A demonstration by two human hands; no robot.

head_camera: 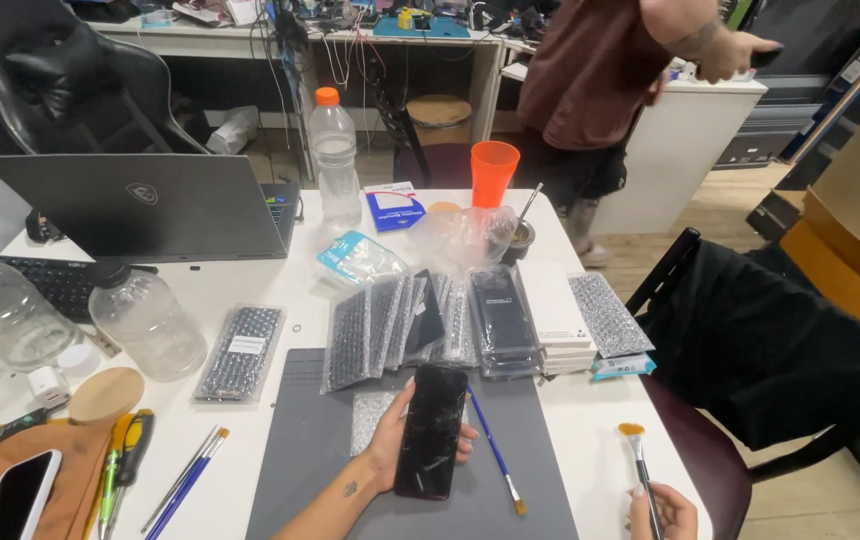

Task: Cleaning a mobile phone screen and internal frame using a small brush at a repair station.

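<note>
A: Nearest first. What's in the hands?

B: The left hand (393,440) grips a black phone (432,432) by its edges, face up over the grey mat (300,450) at the near middle of the table. The right hand (662,512), at the near right edge, is closed on a fan brush (638,455). The hands are well apart.

A: What might go wrong?

B: I'd say the phone could slip, since only the fingertips clamp it. It could land on the blue brush (495,450) just to its right.

A: How does the phone look?

B: Its dark glass shows pale cracks and scuffs. Farther back lie bubble-wrapped packs (380,320), then an orange cup (493,170).
</note>
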